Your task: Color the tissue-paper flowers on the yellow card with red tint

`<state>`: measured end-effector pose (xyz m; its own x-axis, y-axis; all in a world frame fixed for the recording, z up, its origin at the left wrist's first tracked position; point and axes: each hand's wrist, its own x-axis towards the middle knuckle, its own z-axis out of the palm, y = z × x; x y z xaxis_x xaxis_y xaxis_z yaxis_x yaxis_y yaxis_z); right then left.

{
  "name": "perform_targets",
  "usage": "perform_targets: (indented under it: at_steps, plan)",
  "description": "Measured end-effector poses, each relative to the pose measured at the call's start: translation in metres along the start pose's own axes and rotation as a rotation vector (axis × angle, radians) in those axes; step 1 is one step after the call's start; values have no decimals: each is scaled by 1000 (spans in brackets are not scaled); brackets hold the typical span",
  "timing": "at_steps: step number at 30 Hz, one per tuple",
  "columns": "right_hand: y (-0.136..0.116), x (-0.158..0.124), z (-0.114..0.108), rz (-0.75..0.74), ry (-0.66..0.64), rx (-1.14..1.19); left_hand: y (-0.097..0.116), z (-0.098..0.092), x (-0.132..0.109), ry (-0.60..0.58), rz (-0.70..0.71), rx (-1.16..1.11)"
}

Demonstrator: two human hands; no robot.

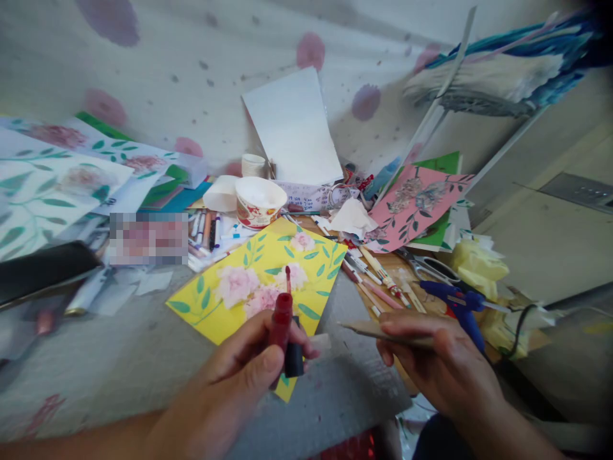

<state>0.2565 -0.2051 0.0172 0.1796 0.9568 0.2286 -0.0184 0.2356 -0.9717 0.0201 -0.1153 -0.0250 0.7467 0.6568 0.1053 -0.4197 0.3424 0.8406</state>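
As spillage presumably threatens, left hand (251, 361) clasps red tube (281, 319) upright, plus black cap (294, 363); right hand (443, 354) pinches tapered implement (371, 329).

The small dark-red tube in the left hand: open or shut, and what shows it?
Open. The tube has a bare neck; its black cylindrical cap is off, held beside it in the left hand.

A small dark red tube (280, 327) stands nearly upright, uncapped, above a flat yellow sheet (227, 322) with green leaves and pink flowers. Just beside it is a black cap (294, 360); the upright red-tipped wand (288, 279) apparently belongs to it. Rightward, a slim pointed brownish stick (368, 329) is nearly level.
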Motion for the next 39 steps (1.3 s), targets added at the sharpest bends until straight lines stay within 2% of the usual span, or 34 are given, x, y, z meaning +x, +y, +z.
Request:
perform_targets:
  at_steps: [3,8,14,20,23,26,29,31,35,39]
  plan:
    - [-2,0,3,7,38,-46,1,1,-1,-2,-1,21]
    - [0,1,7,64,-3,11,5,4,-2,-15,-38,121]
    - [0,1,6,103,24,26,5,3,-5,-23,-54,177]
    - [5,-3,12,175,-43,-31,14,13,5,97,-80,102]
    - [5,-4,18,25,-68,-259,19,18,10,145,-76,49]
    - [1,-3,25,-270,-167,-555,20,21,11,184,-66,-3]
    - [-3,-3,33,-537,-252,-727,16,20,6,209,-51,-55]
    - [-2,-5,39,-624,-262,-816,13,18,2,191,-38,-98]
    - [7,-14,53,-784,-181,-981,12,17,-4,141,-12,-112]
    - [13,-16,66,-831,-115,-1030,11,16,-5,96,-20,-79]
